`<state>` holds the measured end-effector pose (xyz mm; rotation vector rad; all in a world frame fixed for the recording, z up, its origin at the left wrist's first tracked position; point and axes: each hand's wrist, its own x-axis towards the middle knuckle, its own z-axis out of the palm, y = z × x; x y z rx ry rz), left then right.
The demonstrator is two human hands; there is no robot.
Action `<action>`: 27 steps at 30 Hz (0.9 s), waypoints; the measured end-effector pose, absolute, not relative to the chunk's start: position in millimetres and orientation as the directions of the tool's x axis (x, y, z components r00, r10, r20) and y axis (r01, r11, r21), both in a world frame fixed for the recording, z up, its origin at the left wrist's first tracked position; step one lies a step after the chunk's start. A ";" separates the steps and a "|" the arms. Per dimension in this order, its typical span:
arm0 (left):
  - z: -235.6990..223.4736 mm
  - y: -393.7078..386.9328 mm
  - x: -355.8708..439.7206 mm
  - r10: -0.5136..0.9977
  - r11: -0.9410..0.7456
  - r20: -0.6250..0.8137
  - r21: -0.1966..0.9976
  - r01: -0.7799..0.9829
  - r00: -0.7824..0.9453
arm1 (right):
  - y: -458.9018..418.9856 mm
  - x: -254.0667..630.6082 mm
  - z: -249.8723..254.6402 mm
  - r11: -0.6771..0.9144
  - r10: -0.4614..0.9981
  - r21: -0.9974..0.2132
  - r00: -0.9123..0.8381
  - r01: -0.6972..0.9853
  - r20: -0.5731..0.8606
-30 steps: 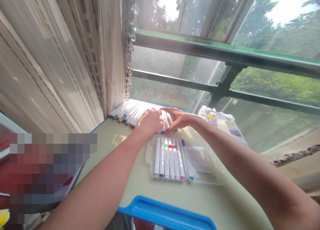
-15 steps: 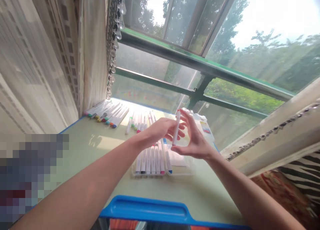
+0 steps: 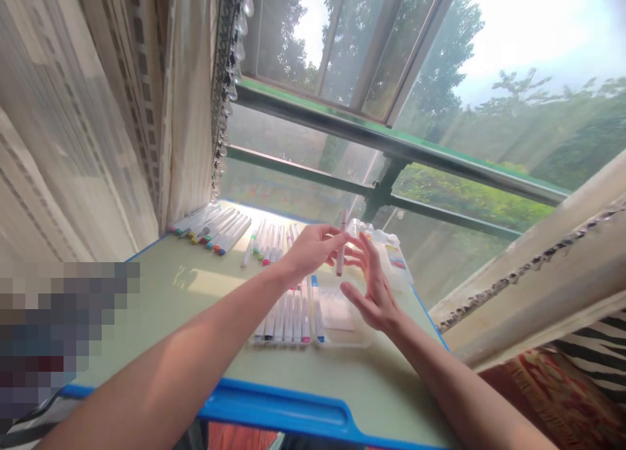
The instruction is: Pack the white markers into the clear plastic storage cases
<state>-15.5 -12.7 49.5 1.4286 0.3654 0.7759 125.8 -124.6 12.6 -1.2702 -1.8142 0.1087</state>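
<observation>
A white marker (image 3: 340,262) with a pinkish end is held nearly upright above the table, pinched in the fingers of my left hand (image 3: 315,244). Just to its right is my right hand (image 3: 374,284), thumb and fingers spread apart, with the fingertips close to the marker; whether they touch it I cannot tell. Below both hands lies a clear plastic case (image 3: 362,339). White markers (image 3: 288,316) stand side by side in its left part, and a blue-capped marker (image 3: 317,310) lies right of the divider.
Loose markers (image 3: 222,231) lie at the far left of the pale green table (image 3: 161,313), with another row (image 3: 267,241) beside them. A clear lid with a label (image 3: 396,257) is at the back right. Curtains (image 3: 190,111) and a window frame border the table.
The marker has passed from my right hand's thumb and fingers to my left hand. My right thumb has come away from its lower end, and the right hand has opened.
</observation>
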 end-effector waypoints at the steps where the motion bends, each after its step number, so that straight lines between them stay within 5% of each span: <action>1: 56.0 -11.7 -11.9 0.701 -0.045 0.222 0.962 -0.268 0.678 | -123.0 125.3 12.3 0.474 0.783 -0.526 -0.064 0.707 0.619; 4: 88.9 -6.2 6.5 0.799 0.026 0.193 0.935 -0.353 0.569 | -117.9 122.3 9.6 0.481 0.744 -0.479 -0.052 0.734 0.667; 11: 165.3 -6.0 51.2 0.811 -0.097 0.328 0.892 -0.442 0.484 | -105.7 122.9 2.2 0.497 0.654 -0.410 -0.020 0.765 0.756; 21: 66.2 -17.8 -0.5 0.724 -0.048 0.159 0.982 -0.180 0.671 | -120.5 137.7 25.6 0.456 0.773 -0.614 0.055 0.644 0.632; 27: 49.6 -19.2 -12.7 0.674 -0.069 0.172 0.983 -0.171 0.719 | -122.6 123.6 22.8 0.421 0.820 -0.703 0.092 0.573 0.566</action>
